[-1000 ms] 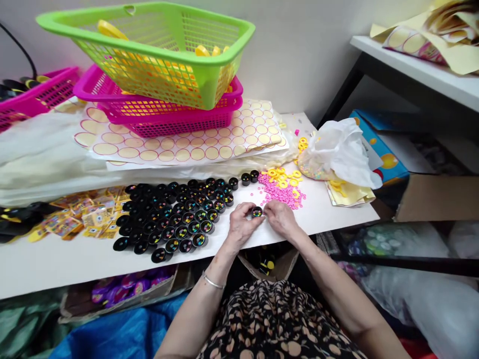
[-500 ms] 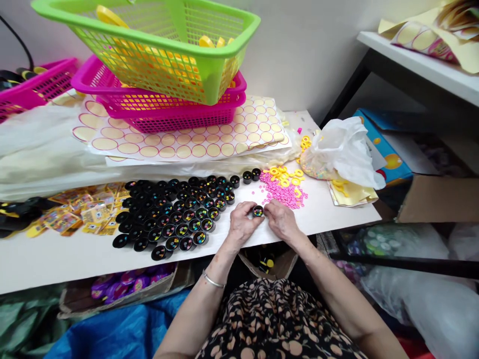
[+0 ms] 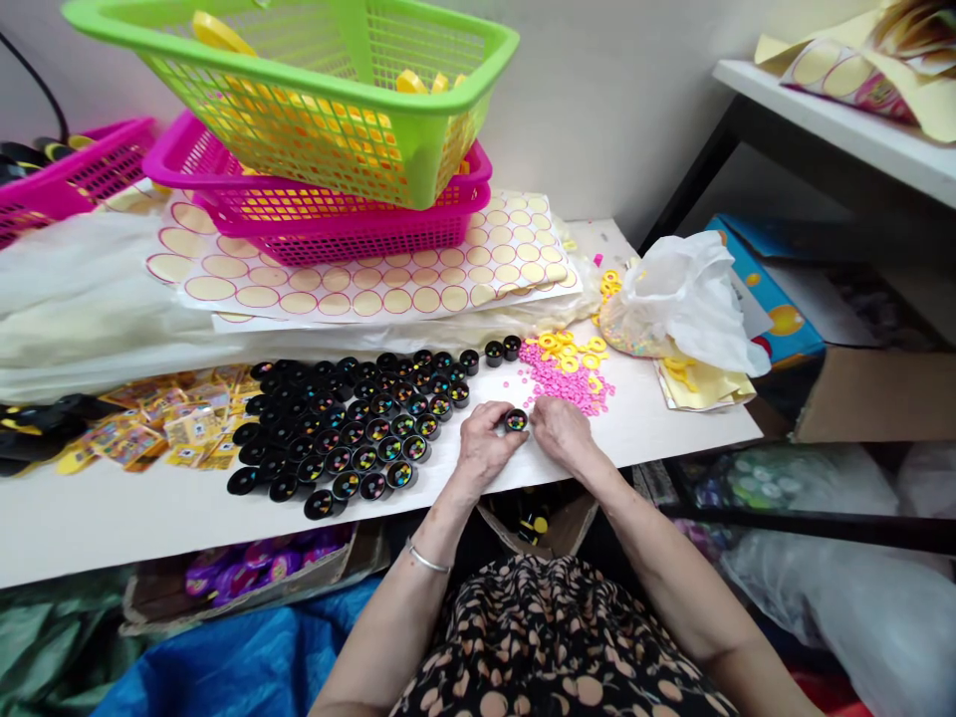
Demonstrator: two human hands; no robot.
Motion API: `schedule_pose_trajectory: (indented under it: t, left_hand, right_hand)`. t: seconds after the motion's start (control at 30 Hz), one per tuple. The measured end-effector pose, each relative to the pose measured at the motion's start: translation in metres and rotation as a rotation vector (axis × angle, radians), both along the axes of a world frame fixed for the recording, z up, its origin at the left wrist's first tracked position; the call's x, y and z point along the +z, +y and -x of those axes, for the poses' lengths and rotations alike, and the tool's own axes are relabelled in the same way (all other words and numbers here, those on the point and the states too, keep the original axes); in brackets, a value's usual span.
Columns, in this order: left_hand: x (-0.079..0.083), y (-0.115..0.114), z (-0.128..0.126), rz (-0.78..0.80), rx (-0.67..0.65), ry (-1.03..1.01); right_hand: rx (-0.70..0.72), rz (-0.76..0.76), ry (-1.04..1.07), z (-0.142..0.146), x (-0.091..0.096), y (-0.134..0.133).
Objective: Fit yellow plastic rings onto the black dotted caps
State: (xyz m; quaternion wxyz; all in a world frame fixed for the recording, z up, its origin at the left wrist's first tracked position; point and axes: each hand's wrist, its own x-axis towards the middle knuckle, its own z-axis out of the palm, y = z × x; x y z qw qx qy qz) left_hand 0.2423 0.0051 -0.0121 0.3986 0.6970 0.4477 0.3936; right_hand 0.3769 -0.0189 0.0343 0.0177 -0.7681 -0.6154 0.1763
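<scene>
1. Our left hand (image 3: 482, 444) has its grip clamped on a black cup (image 3: 515, 421), thumb along the near side, probably to steady it with the open top facing up.
2. Our right hand (image 3: 564, 434) is just beside that cup, fingertips bunched; we cannot tell whether its grip pinches anything.
3. The held cup is near the front edge of the counter (image 3: 642, 428), between the other cups (image 3: 339, 461) and the pink bits (image 3: 572, 386).
4. Those other cups crowd together on our left, many showing coloured specks; packing them closely likely saves room.
5. The pink bits and yellow rings (image 3: 569, 362) lie loose beyond our right hand, seemingly for easy reach.
6. Stacked baskets (image 3: 419, 164) sit at the back, presumably clear of our hands.
</scene>
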Motion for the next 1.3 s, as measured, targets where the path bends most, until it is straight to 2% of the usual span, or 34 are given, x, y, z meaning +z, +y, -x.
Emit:
schedule_pose_trajectory:
  t: [0.17,0.37,0.53,0.63,0.73,0.83,0.93,1.03,1.13,1.3]
  left_hand:
    - [0.0,0.0,0.0,-0.019,-0.003,-0.006]
    - [-0.001,0.001,0.001,0.001,-0.009,-0.015]
    - [-0.001,0.002,0.001,0.008,-0.013,-0.017]
    - [-0.001,0.002,0.0,0.015,-0.008,-0.014]
    - [0.0,0.001,0.0,0.016,0.0,-0.005]
    - [-0.001,0.0,0.0,0.038,0.009,-0.011]
    - [-0.001,-0.001,0.0,0.032,-0.004,-0.018]
    - [0.0,-0.001,0.0,-0.003,-0.025,-0.006]
    - [0.003,-0.001,-0.001,-0.022,-0.033,-0.009]
    - [0.007,-0.001,0.0,-0.025,-0.052,-0.002]
  right_hand:
    - [0.057,0.012,-0.013,-0.001,0.0,0.003]
    - [-0.062,-0.024,0.016,0.0,-0.003,0.001]
    - [-0.076,-0.114,0.123,-0.005,-0.008,-0.006]
    - [-0.019,-0.178,0.176,-0.009,-0.011,-0.009]
    - [0.056,-0.226,0.122,-0.008,-0.016,-0.012]
    - [0.058,-0.274,0.088,-0.006,-0.022,-0.015]
    - [0.041,-0.415,0.208,-0.006,-0.021,-0.016]
    - [0.153,-0.519,0.327,-0.005,-0.011,-0.017]
    - [0.286,-0.464,0.264,-0.001,-0.001,-0.016]
    - [0.34,-0.389,0.079,0.004,0.007,-0.015]
